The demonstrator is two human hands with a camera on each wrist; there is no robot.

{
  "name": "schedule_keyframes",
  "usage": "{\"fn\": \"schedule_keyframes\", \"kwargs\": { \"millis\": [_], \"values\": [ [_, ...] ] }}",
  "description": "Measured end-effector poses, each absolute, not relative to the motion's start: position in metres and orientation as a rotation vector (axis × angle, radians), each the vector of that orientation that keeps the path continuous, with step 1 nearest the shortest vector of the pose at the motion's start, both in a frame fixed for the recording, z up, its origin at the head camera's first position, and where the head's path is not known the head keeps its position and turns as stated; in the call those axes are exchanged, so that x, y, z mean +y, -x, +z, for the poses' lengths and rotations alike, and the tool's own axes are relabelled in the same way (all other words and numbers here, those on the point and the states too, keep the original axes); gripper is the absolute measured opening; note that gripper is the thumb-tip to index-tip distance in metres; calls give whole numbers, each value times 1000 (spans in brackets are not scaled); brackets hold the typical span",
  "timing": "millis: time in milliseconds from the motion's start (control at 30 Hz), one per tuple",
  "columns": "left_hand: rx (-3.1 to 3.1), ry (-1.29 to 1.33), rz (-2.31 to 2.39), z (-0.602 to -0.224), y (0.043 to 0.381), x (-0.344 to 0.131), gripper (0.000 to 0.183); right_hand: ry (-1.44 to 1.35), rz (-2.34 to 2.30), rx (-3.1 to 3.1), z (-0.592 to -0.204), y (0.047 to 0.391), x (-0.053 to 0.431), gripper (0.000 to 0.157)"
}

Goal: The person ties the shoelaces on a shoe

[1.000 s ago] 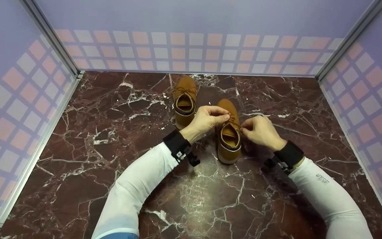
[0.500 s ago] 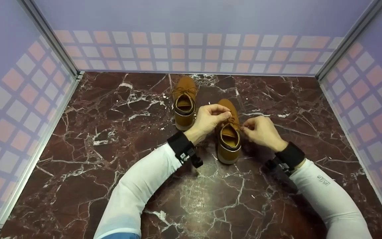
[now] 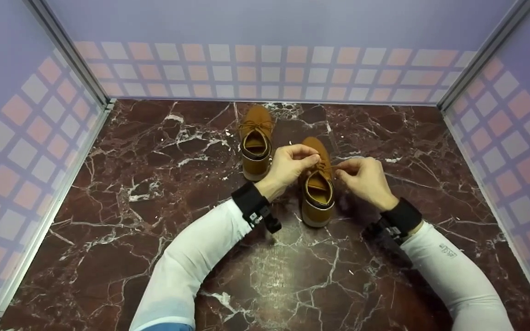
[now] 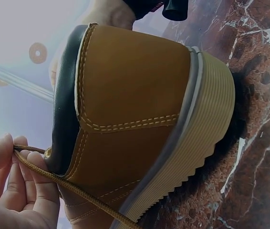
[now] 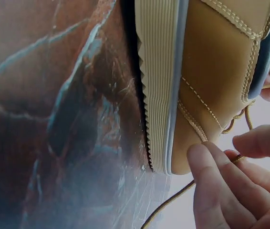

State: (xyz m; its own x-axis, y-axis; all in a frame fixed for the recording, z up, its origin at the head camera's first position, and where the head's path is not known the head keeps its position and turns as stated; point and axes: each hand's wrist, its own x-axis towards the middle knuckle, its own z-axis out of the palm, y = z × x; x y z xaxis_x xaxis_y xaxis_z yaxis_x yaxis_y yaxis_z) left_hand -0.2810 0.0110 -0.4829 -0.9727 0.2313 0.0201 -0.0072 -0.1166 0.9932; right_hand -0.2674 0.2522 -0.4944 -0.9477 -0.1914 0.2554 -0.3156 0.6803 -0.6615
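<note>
Two tan lace-up shoes stand on the marble-patterned surface, toes pointing away. My left hand (image 3: 290, 165) reaches over the left side of the nearer shoe (image 3: 319, 214); in the left wrist view its thumb and fingers pinch a brown shoelace (image 4: 85, 194), folded into a loop. On the other side, my right hand (image 3: 367, 179) pinches a second lace end (image 5: 171, 199) between thumb and fingers, its tail hanging below. A strand stretches from the shoe's eyelets toward that hand. The other shoe (image 3: 256, 165) stands behind and to the left, its lace tied in a bow.
The dark red marble-patterned surface (image 3: 164, 239) spreads around the shoes. Pale purple panels with pink and white squares (image 3: 272, 73) enclose the back and both sides. Each wrist carries a black strap (image 3: 250, 201) with a small camera.
My right hand has lifted slightly away from the shoe, drawing its lace out to the side. My left hand moved slightly to the right, then stayed in place, still pinching its lace.
</note>
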Motion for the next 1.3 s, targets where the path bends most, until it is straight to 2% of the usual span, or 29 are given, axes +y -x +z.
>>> {"fn": "schedule_keyframes", "kwargs": {
  "millis": [933,1300],
  "values": [
    [2020,-268,2221,-483,277,12,16,-363,1408,-2157,-480,276,223,8],
    [2039,-279,2213,-480,275,11,16,-441,1459,-2085,-447,289,209,7]
  ]
}}
